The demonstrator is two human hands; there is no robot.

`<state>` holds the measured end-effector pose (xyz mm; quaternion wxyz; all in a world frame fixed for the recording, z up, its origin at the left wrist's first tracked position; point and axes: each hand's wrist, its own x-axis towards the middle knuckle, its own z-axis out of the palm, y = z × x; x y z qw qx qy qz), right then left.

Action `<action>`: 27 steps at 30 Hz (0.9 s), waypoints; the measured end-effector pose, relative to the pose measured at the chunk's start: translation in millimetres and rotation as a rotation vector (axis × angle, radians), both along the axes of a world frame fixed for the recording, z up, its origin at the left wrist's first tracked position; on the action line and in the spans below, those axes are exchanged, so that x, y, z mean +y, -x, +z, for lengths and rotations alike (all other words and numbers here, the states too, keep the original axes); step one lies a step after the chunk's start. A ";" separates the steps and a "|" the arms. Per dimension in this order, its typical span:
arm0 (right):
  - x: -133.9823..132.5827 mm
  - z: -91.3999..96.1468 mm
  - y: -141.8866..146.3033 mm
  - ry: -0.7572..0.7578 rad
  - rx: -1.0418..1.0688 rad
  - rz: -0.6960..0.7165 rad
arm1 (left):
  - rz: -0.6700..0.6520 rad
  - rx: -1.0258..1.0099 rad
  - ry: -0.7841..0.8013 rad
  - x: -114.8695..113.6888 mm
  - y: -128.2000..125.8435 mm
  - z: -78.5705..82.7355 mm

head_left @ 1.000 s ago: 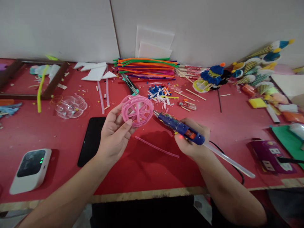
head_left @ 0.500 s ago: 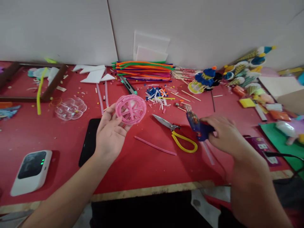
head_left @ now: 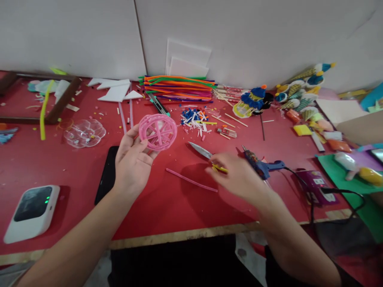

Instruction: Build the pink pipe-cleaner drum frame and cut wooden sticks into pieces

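Observation:
My left hand [head_left: 133, 165] is closed on a round pink wheel [head_left: 158, 135] of bent pipe cleaner, with crossing spokes inside its ring. The wheel is raised above the table, tilted toward me. My right hand [head_left: 233, 175] hovers over the scissors [head_left: 200, 150] and hides most of their yellow handle; motion smears its fingers, and whether they touch the handle is unclear. A straight pink pipe cleaner [head_left: 191, 181] lies below both hands. To the right, a blue glue gun [head_left: 260, 163] rests on its side with its nozzle pointing up and left.
A black phone [head_left: 105, 175] and a white device [head_left: 34, 213] lie left. Behind are a utility knife [head_left: 158, 104], bundled coloured pipe cleaners [head_left: 179, 89] and cut scraps [head_left: 196, 119]. A cable [head_left: 295, 175] trails from the glue gun near a purple box [head_left: 315, 185]. Clay packets [head_left: 324, 125] line the right.
My right hand has let go of the glue gun, which now lies on the table, and moved left over the scissors. My left hand still holds the pink wheel.

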<state>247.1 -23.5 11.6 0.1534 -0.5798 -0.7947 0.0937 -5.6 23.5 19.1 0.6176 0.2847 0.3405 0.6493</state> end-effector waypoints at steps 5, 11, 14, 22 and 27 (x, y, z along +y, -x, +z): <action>-9.7 -5.4 70.1 0.189 -0.235 0.326 | 0.016 0.069 -0.041 1.3 0.3 -7.7; -5.9 16.2 56.0 0.314 0.328 0.364 | 0.064 0.183 -0.107 -0.5 -1.2 -14.5; -2.5 29.0 47.5 0.169 0.787 0.323 | 0.057 0.231 -0.115 -3.3 -2.7 -16.8; 12.4 23.1 43.6 -0.612 0.433 -0.146 | -0.056 0.394 -0.278 -13.6 -8.9 -13.0; 13.3 13.2 45.6 -0.590 0.323 0.005 | -0.143 0.460 -0.303 -17.8 -10.7 -9.1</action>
